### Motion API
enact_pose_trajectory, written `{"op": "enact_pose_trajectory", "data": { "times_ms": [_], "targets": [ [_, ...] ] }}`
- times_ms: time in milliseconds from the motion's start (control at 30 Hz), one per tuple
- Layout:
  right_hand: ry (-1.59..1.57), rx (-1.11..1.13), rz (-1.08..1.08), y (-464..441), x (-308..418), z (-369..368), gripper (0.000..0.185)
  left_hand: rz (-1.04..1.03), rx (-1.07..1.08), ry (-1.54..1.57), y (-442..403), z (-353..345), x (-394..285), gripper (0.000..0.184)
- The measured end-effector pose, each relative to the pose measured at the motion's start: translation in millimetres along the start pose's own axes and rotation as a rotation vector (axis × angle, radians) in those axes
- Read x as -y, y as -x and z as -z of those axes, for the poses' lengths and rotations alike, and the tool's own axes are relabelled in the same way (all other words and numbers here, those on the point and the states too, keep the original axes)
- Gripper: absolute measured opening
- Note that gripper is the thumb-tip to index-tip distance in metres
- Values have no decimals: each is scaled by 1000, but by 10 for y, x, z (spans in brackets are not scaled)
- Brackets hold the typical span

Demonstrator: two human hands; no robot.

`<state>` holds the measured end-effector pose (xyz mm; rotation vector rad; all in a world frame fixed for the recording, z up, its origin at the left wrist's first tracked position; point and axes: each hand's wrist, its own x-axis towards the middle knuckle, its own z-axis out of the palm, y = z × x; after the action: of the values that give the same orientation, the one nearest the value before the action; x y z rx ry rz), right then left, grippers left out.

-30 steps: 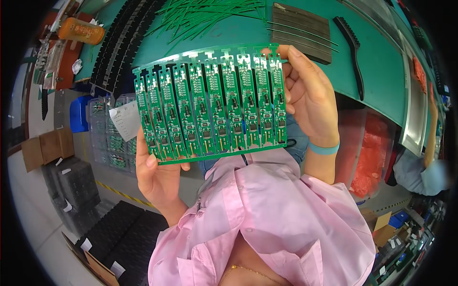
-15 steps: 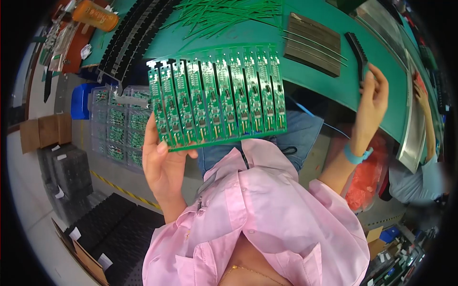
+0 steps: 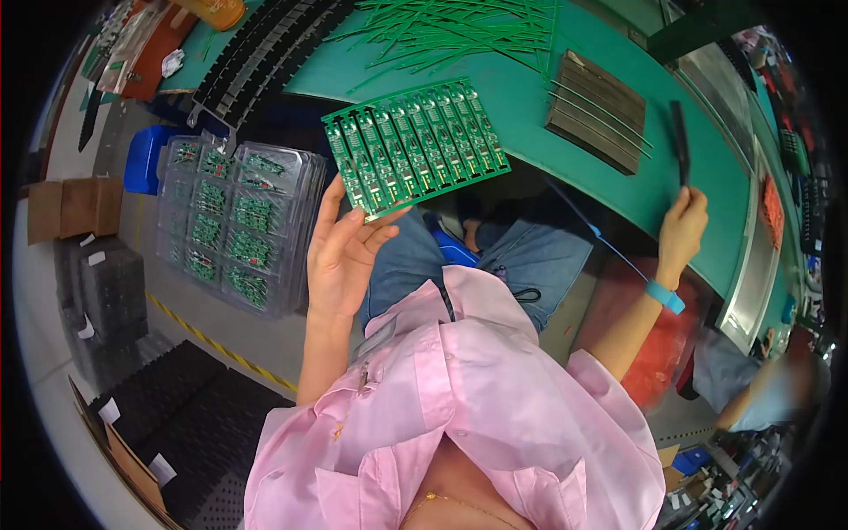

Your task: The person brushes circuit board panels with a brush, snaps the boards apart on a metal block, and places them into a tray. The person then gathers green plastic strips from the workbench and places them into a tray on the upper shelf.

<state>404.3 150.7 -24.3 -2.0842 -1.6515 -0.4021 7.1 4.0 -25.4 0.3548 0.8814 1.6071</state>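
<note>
My left hand pinches the lower left corner of a green circuit board panel. The panel is tilted in front of the bench edge, above my lap, and shows a row of several narrow boards with small parts. At the right, my right hand is closed around the lower end of a slim black brush, which points away from me over the green bench. A blue wrist strap with a cord is on my right wrist. Between the hands, a dark brown block carries several thin green strips.
Loose green strips are heaped at the back of the bench. Black slotted racks stand at the upper left. Below them are clear trays of boards and a blue bin. Another person is at the far right.
The panel and my left hand have shifted right, and the panel looks smaller, farther from the camera. My right hand has moved lower in view; the brush is now more upright.
</note>
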Motion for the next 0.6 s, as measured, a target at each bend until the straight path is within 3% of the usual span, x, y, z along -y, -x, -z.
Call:
{"op": "enact_pose_trajectory", "data": {
  "times_ms": [67, 200, 267, 300, 367, 433, 467, 533, 600],
  "targets": [
    [15, -26, -6, -5, 40, 93, 32, 7, -23, 12, -23, 21, 14, 48],
    [-431, 162, -108, 88, 619, 799, 28, 64, -1, 138, -42, 66, 40, 44],
    [-622, 259, 190, 179, 1092, 995, 29, 68, 0, 127, -62, 92, 65, 43],
    [-616, 257, 187, 244, 1222, 996, 29, 64, 3, 115, -76, 108, 84, 41],
    [-531, 454, 707, 340, 1431, 961, 32, 53, 8, 92, -101, 134, 104, 39],
    [-336, 366, 862, 412, 1623, 847, 28, 54, 5, 85, -105, 142, 116, 38],
    [-336, 367, 868, 371, 1668, 816, 28, 55, 1, 73, -102, 144, 120, 38],
    [72, 449, 849, 262, 1754, 748, 33, 53, -13, 53, -90, 159, 123, 36],
    [26, 252, 860, 59, 1652, 600, 26, 50, -17, 73, -83, 150, 131, 36]
  ]
}}
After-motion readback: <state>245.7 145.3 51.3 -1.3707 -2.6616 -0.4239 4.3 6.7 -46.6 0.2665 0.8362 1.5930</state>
